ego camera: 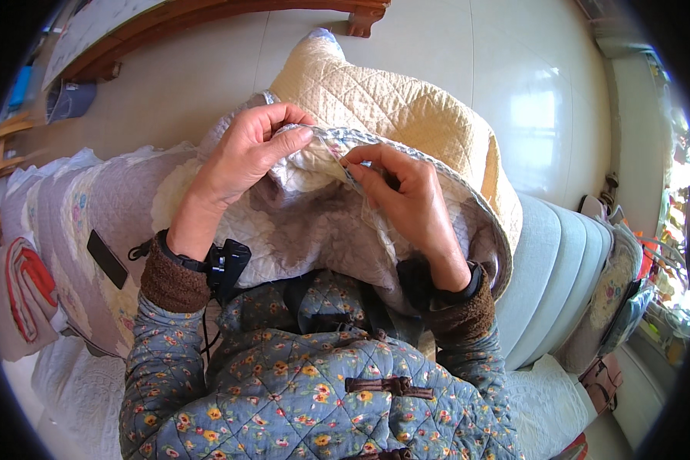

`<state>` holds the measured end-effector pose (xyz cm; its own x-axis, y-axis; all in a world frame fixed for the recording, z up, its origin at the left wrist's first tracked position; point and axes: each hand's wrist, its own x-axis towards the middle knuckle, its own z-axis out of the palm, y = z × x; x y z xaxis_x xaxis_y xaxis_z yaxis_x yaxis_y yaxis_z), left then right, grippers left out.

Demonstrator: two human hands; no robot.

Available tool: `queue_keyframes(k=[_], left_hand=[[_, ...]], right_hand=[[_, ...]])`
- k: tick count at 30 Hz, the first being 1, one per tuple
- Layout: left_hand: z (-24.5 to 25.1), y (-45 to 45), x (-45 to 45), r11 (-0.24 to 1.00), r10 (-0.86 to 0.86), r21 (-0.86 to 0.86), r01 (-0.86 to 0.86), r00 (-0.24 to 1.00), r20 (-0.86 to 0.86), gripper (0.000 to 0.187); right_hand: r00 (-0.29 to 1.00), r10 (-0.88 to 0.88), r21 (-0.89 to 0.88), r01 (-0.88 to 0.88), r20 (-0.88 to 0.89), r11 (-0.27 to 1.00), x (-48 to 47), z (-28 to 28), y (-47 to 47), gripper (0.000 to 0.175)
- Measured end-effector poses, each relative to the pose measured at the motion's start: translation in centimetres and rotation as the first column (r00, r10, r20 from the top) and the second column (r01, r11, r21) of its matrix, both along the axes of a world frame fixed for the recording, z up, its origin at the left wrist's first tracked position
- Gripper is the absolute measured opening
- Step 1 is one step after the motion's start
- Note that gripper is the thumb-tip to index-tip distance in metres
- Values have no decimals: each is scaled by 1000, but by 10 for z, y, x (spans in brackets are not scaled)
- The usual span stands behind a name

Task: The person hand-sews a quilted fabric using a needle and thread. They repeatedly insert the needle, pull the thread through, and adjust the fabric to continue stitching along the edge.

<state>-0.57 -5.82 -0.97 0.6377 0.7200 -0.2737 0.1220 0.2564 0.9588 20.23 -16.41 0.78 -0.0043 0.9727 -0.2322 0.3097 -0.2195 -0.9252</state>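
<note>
A quilted cover [402, 109] is draped over my lap, its cream underside facing outward and a grey-and-cream patterned face [322, 230] folded toward me. A blue-and-white braided trim [374, 138] runs along its edge. My left hand [253, 149] pinches that edge between thumb and forefinger. Just to the right, my right hand [399, 184] holds a thin strand close to the trim, thumb against forefinger. Whether a needle is in those fingertips is too small to tell. Pale loose cords [388, 241] hang below the right hand over the cover.
At left, a black phone [107, 259] lies on the floral sofa cover [92, 195], near a folded grey-and-red cloth [26, 299]. A light-blue cushion [552, 282] stands at right. Beyond are a wooden table leg [368, 20] and a grey bin [72, 100]. Black devices are strapped to both wrists.
</note>
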Motion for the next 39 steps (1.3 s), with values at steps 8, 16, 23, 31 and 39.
queue_keyframes(k=[8,16,23,31,39], left_hand=[[-1,-1,-1,1000,10,-7,-10,1000,27,20],[7,-3,3,993,12,116,-3,997,-80,18],[15,-22,15,712,249,702,-16,940,-231,14],[12,-28,25,659,276,751,-48,944,-182,16],[24,-6,0,960,-22,272,70,984,-177,19]], right_hand=[[1000,-6,-44,6,-2,999,-1,1,0,17],[999,-30,-6,30,40,1000,-2,2,2,20],[966,-23,107,-5,258,994,-7,16,10,17],[912,-3,204,-89,409,975,-16,19,29,17],[975,220,32,-220,11,975,23,18,41,17]])
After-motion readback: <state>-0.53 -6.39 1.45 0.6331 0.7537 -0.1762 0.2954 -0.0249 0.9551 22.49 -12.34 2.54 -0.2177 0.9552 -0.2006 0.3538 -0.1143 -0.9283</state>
